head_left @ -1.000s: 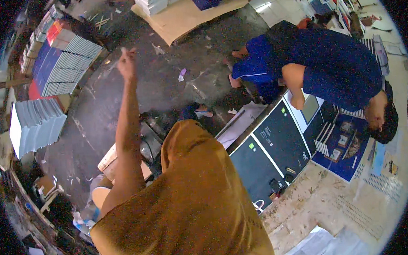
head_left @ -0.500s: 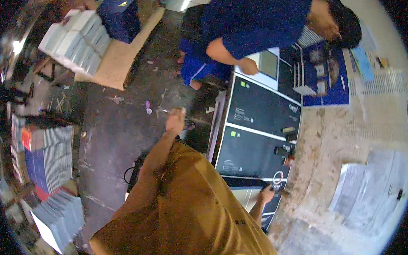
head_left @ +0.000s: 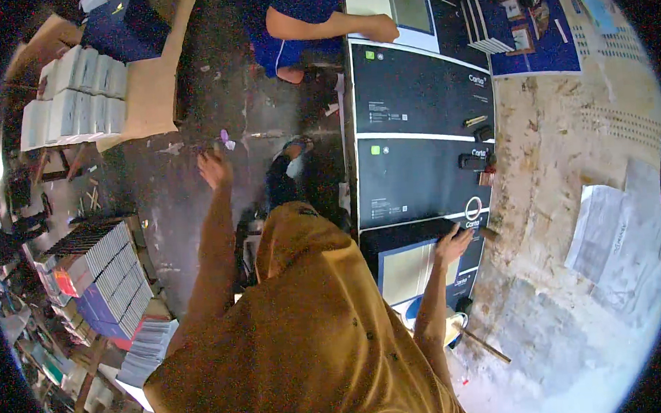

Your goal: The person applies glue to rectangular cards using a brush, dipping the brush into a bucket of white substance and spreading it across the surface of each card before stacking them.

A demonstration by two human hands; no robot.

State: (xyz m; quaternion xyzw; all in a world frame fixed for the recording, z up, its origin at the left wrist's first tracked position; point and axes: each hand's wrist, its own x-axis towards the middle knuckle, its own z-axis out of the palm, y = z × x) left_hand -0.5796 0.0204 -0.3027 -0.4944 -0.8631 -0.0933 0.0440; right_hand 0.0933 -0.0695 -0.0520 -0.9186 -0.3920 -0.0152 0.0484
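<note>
My left hand (head_left: 215, 170) hangs in the air over the dark floor at my left, its fingers apart and nothing in them. On the right, my right hand (head_left: 454, 243) reaches over the long work table, fingers stretched out and holding nothing that I can see. Just beyond its fingertips lies a tape roll (head_left: 473, 208) on a black printed sheet (head_left: 426, 177). Below and left of that hand is a flat cream panel with a blue border (head_left: 406, 271). Whether my palm touches the panel or the sheet beneath, I cannot tell.
A co-worker's hand (head_left: 379, 29) rests by a pale framed panel (head_left: 412, 9) at the table's far end. Small dark tools (head_left: 472, 162) line the wall side. Wrapped white stacks (head_left: 78, 96) stand far left; stacked blue-covered books (head_left: 111, 293) are nearer. A stick (head_left: 486, 346) juts beyond a round container.
My view has turned and shifted along the table, so the co-worker sits higher in it. My left hand has swung left, and my right arm reaches farther forward over the panel.
</note>
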